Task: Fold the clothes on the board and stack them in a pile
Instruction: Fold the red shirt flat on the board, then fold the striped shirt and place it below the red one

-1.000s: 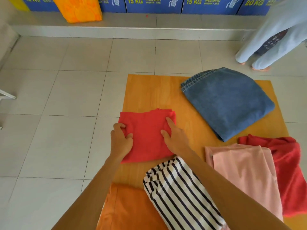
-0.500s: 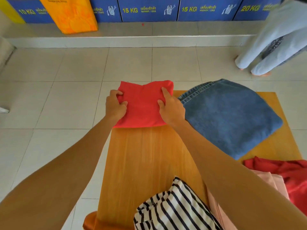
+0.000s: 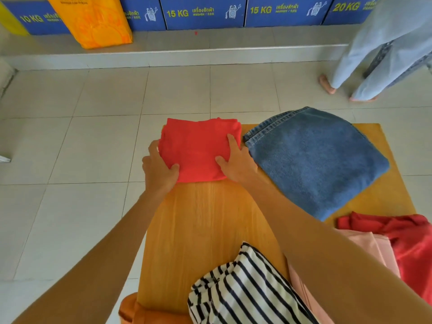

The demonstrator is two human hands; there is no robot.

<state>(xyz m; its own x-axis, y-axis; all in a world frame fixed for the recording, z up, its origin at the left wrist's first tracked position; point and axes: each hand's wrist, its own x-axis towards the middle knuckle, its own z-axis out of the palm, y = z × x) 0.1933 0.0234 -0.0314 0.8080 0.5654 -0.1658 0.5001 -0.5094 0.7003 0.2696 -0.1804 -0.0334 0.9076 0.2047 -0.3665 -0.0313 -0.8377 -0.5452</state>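
Left hand [image 3: 159, 170] fingers under red cloth [image 3: 198, 148]

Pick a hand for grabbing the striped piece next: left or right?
Right, probably. The striped garment lies at the board's near edge, directly under the right forearm, and the right hand only rests on the folded red cloth. The left hand grips that cloth's corner.
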